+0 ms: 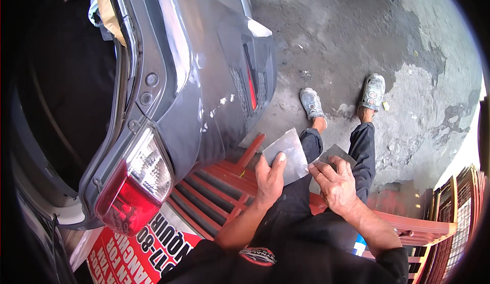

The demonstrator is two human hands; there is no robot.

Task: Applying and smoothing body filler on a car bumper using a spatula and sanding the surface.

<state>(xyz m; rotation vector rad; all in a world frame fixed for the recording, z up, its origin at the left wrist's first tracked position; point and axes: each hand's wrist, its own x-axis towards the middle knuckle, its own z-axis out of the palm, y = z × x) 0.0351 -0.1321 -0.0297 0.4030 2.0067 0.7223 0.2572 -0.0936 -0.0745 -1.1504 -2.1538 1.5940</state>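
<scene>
My left hand (272, 178) grips a light-grey square plate (287, 154) by its near left corner, thumb on top. The plate looks thin and flat, with faint smears on its face. In my right hand (334, 183) is a thin, darker grey putty spreader (337, 152), pinched under bent fingers. The right fingertips come close to the plate's right edge; whether they touch it I cannot tell. To the left stands the rear corner of a dull grey car, its bumper (204, 105) marked with white patches.
A red and clear tail light (140, 182) juts out near my left arm, beside the open trunk (66, 90). Red slatted bench (217, 182) surrounds my legs. A red and white printed banner (122, 256) lies lower left. Rough concrete floor (332, 33) extends ahead.
</scene>
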